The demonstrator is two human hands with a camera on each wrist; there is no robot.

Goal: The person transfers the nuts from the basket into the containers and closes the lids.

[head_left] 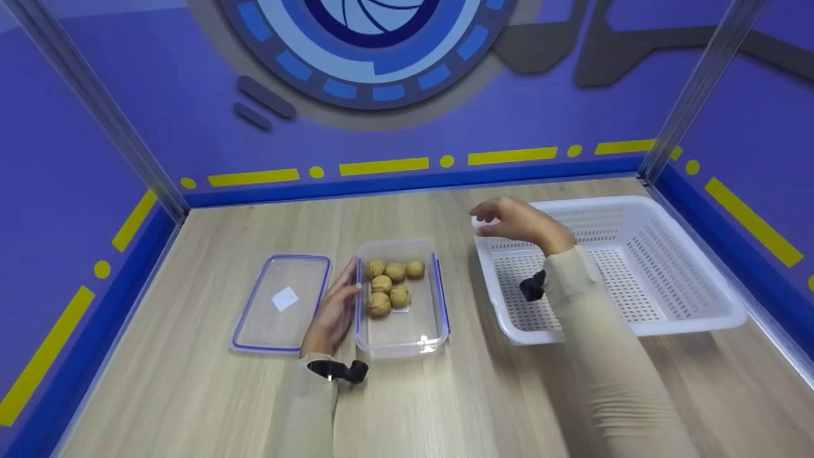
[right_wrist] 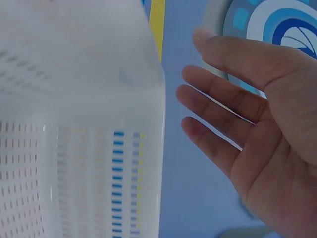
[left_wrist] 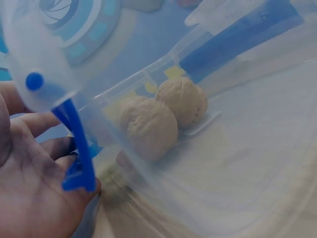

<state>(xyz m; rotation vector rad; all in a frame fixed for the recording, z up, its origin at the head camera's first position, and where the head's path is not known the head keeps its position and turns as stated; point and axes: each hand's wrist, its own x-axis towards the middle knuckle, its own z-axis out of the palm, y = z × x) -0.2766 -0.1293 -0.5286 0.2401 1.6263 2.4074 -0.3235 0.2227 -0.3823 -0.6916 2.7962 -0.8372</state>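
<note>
1. Touching the left side of the clear plastic container (head_left: 402, 335): left hand (head_left: 331, 318), fingers extended along outer wall, thumb at rim; not curled round it.
2. Right hand (head_left: 516, 222) near the left rim of the white perforated basket (head_left: 674, 273); fingers spread and loosely bent, thumb apart, nothing held.
3. Walnuts (head_left: 381, 284) inside container, grouped toward far left part; near part bare. Container lidless, upright on wood-grain desk (head_left: 489, 407).
4. Blue latch (left_wrist: 79, 144) hangs down beside left palm, left wrist view.
5. Clear lid (head_left: 270, 324) with blue seal flat on desk, left of container; white square sticker (head_left: 285, 299) on it.
6. Basket right of container, well apart from lid.
7. Beige sleeves (head_left: 626, 369), both arms.
</note>
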